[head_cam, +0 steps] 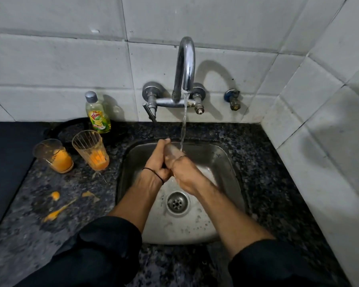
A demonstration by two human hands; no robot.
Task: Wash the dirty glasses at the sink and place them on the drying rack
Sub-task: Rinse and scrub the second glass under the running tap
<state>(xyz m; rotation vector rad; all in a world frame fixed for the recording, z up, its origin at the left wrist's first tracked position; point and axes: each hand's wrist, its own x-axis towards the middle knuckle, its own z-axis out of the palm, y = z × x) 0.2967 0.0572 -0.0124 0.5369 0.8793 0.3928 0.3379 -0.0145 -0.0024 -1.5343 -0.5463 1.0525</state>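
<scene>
**Head view**
- Item in hand: one glass (pixel 172 151), tilted over the sink (pixel 216 160) at 12 o'clock of the drain (pixel 177 201). It sits directly under the stream (pixel 183 125) from the tap (pixel 184 65).
- Left hand (pixel 157 160): fingers curled round the glass from its 9 o'clock side, gripping it.
- Right hand (pixel 184 175): fingers curled against the glass's near end, at its 5 o'clock. Whether any reach inside is too blurred to tell.
- Step, as judged: rubbing and rinsing this glass, with two of the three not yet washed.
- Handling notes:
  - Wet glass is likely slippery, so the left hand should hold firm while the right does the rubbing.
  - Turn the glass so the stream reaches every wall and runs into the mouth.
  - Work the inside base, where residue would settle.
  - Stay low over the basin and away from the spout.
- Glasses: three. One is in hand and two stand on the counter (pixel 278 162) at 9 o'clock of the sink. The outer glass (pixel 54 155) and inner glass (pixel 90 150) both hold orange dregs and stand near each other, not touching.
- Soap bottle (pixel 97 114): one, at 11 o'clock of the sink, behind the inner glass.
- Orange spills (pixel 54 195): at least three patches, at 8 o'clock of the sink.
- Tap: one spout, running.
- Drying rack: none in view.
</scene>
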